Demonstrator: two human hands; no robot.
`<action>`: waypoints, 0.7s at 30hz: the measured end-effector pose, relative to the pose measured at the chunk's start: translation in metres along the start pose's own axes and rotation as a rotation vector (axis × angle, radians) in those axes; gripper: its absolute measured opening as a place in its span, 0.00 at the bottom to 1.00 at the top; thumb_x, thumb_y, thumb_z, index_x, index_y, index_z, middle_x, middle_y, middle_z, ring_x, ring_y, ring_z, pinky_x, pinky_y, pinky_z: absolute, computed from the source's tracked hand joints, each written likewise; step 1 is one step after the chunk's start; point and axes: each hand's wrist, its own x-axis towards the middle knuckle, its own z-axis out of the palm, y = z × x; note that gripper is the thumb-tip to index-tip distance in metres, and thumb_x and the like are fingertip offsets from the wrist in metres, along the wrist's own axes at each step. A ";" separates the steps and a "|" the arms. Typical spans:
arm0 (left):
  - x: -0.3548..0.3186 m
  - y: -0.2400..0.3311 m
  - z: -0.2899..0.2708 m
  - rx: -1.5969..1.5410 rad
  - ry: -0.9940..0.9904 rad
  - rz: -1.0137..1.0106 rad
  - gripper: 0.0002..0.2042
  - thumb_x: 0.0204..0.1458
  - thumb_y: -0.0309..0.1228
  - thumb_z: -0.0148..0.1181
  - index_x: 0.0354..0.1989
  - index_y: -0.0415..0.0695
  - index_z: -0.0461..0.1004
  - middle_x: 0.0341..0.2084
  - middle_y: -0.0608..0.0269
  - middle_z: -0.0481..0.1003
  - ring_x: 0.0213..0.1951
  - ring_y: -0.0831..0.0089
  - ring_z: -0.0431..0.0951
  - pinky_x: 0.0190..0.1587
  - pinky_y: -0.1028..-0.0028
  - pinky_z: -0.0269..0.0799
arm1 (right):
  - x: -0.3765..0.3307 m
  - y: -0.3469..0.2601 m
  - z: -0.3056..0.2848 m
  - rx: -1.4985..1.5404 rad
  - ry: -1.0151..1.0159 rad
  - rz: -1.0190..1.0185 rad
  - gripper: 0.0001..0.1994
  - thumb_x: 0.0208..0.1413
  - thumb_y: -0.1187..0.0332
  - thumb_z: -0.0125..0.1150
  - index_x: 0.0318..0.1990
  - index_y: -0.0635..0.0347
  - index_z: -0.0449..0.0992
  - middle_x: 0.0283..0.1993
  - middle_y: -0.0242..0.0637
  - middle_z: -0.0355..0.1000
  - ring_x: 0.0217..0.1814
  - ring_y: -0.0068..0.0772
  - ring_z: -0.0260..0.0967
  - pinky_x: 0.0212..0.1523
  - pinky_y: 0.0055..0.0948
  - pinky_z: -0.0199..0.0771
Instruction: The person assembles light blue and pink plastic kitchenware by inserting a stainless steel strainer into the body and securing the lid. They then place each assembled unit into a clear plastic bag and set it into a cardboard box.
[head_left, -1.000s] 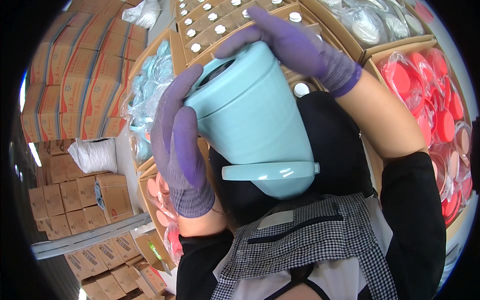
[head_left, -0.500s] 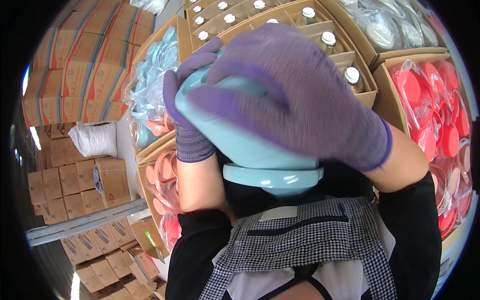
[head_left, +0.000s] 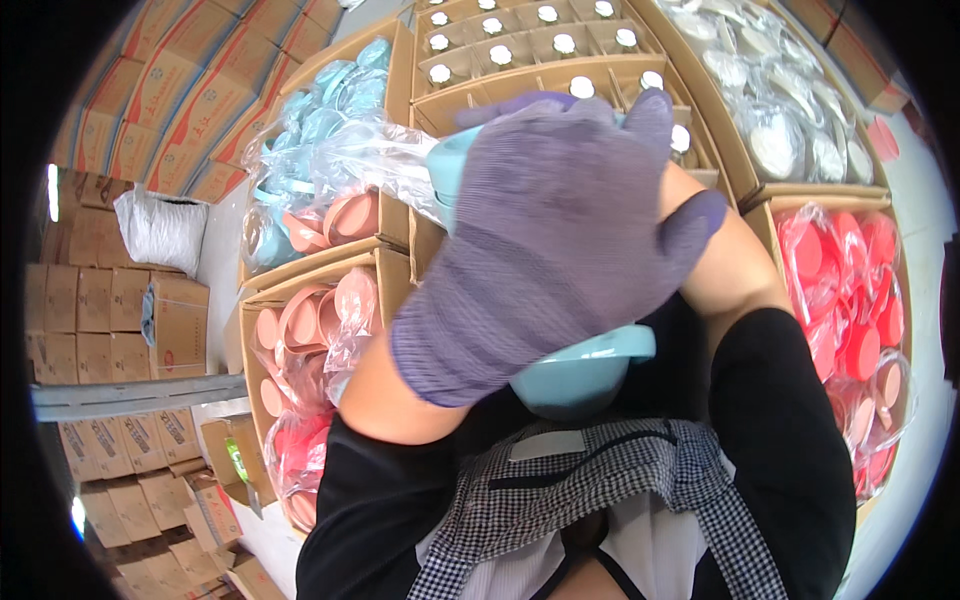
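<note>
In the head view, the left hand, in a purple-grey knit glove, lies back-up across the light-blue plastic vessel in front of the person's body and hides its middle. Only the vessel's glossy lower band and rounded end, plus a strip beside the glove's upper left, remain visible; its opening cannot be made out. One upper finger and the thumb stand apart from each other, while the remaining fingertips are lost to sight, so how firmly they grip cannot be told.

The right hand is almost wholly covered by the left; its bare forearm runs up behind the glove. A purple sliver shows at the upper edge, but which hand it belongs to is unclear. Whether the right fingers are spread or closed, and on what, cannot be told.

Beyond, white-capped bottles stand in a divided carton, the nearest ones partly blocked by the glove. Crinkled clear plastic blurs the outlines of light-blue parts at left, red parts at right and grey-white pieces at upper right. The stacked cartons are cut off by the dark fisheye rim.
</note>
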 end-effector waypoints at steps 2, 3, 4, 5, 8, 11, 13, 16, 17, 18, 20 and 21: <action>-0.002 -0.027 -0.016 -0.446 0.097 -0.099 0.27 0.62 0.49 0.58 0.57 0.37 0.79 0.47 0.50 0.84 0.42 0.63 0.85 0.44 0.66 0.80 | -0.007 -0.017 -0.009 0.113 0.047 0.042 0.19 0.69 0.67 0.57 0.65 0.55 0.76 0.62 0.38 0.76 0.63 0.33 0.74 0.66 0.36 0.73; -0.011 -0.044 -0.026 -0.572 0.165 -0.136 0.29 0.63 0.53 0.54 0.57 0.37 0.80 0.47 0.51 0.84 0.45 0.63 0.85 0.48 0.66 0.80 | -0.007 -0.032 -0.013 0.271 0.148 0.110 0.20 0.68 0.68 0.58 0.66 0.55 0.75 0.61 0.37 0.77 0.62 0.32 0.75 0.65 0.32 0.74; -0.018 -0.060 -0.035 -0.540 0.203 -0.185 0.32 0.65 0.56 0.50 0.57 0.37 0.80 0.48 0.53 0.84 0.48 0.63 0.85 0.51 0.67 0.81 | -0.004 -0.051 -0.015 0.496 0.280 0.203 0.21 0.67 0.70 0.59 0.67 0.55 0.75 0.59 0.37 0.79 0.61 0.30 0.76 0.64 0.29 0.75; -0.020 -0.082 -0.026 -0.688 0.151 -0.217 0.29 0.68 0.52 0.47 0.57 0.36 0.80 0.48 0.52 0.84 0.52 0.61 0.84 0.56 0.65 0.78 | -0.008 -0.077 -0.018 0.340 0.402 -0.062 0.23 0.69 0.69 0.56 0.70 0.55 0.71 0.62 0.38 0.78 0.65 0.35 0.75 0.67 0.30 0.73; -0.042 -0.119 0.025 -1.401 0.158 -0.366 0.32 0.74 0.49 0.33 0.56 0.34 0.80 0.53 0.48 0.81 0.66 0.55 0.73 0.69 0.60 0.66 | -0.038 -0.159 -0.016 -0.162 0.338 -0.336 0.20 0.72 0.65 0.46 0.63 0.61 0.76 0.59 0.44 0.79 0.64 0.40 0.75 0.66 0.33 0.71; -0.061 -0.142 0.064 -1.453 0.184 -0.246 0.31 0.74 0.47 0.32 0.55 0.36 0.80 0.55 0.48 0.81 0.74 0.52 0.63 0.75 0.59 0.57 | -0.056 -0.171 -0.007 -0.271 0.250 -0.253 0.21 0.70 0.64 0.42 0.57 0.65 0.80 0.56 0.48 0.79 0.62 0.44 0.76 0.65 0.37 0.71; -0.064 -0.136 0.062 -1.037 0.220 -0.167 0.30 0.73 0.47 0.34 0.54 0.37 0.81 0.54 0.49 0.81 0.74 0.53 0.62 0.74 0.59 0.58 | -0.057 -0.142 -0.005 -0.333 0.362 -0.049 0.17 0.61 0.69 0.52 0.53 0.64 0.81 0.53 0.50 0.79 0.60 0.46 0.77 0.63 0.39 0.73; -0.056 -0.097 0.027 -0.632 0.241 -0.050 0.19 0.67 0.40 0.51 0.50 0.39 0.82 0.52 0.49 0.82 0.60 0.54 0.78 0.65 0.60 0.71 | -0.042 -0.079 -0.007 0.565 0.323 0.141 0.19 0.70 0.64 0.45 0.56 0.67 0.77 0.57 0.51 0.79 0.60 0.45 0.78 0.61 0.38 0.77; -0.049 -0.083 0.013 -0.454 0.263 -0.026 0.16 0.65 0.39 0.56 0.49 0.40 0.82 0.48 0.50 0.83 0.57 0.54 0.80 0.63 0.60 0.72 | -0.037 -0.068 -0.005 0.892 0.309 0.168 0.21 0.71 0.62 0.44 0.58 0.68 0.76 0.58 0.52 0.78 0.60 0.45 0.78 0.61 0.38 0.78; -0.044 -0.057 0.006 -0.386 0.278 -0.019 0.16 0.62 0.40 0.61 0.48 0.40 0.82 0.46 0.52 0.84 0.54 0.54 0.81 0.62 0.61 0.73 | -0.032 -0.062 -0.002 1.165 0.149 0.094 0.23 0.73 0.61 0.41 0.60 0.70 0.75 0.60 0.51 0.77 0.62 0.44 0.76 0.65 0.39 0.75; -0.036 -0.039 -0.006 -0.288 0.228 -0.071 0.20 0.53 0.43 0.73 0.47 0.40 0.82 0.42 0.54 0.84 0.46 0.50 0.83 0.59 0.60 0.75 | -0.027 -0.068 0.002 0.982 0.256 0.270 0.25 0.74 0.59 0.38 0.62 0.71 0.73 0.63 0.51 0.76 0.65 0.43 0.73 0.69 0.40 0.70; -0.037 -0.042 -0.003 -0.312 0.294 -0.077 0.20 0.54 0.42 0.72 0.48 0.40 0.82 0.42 0.53 0.83 0.47 0.50 0.83 0.60 0.60 0.74 | -0.029 -0.079 0.004 0.896 0.298 0.363 0.26 0.75 0.58 0.37 0.63 0.72 0.73 0.64 0.51 0.75 0.67 0.43 0.72 0.72 0.41 0.68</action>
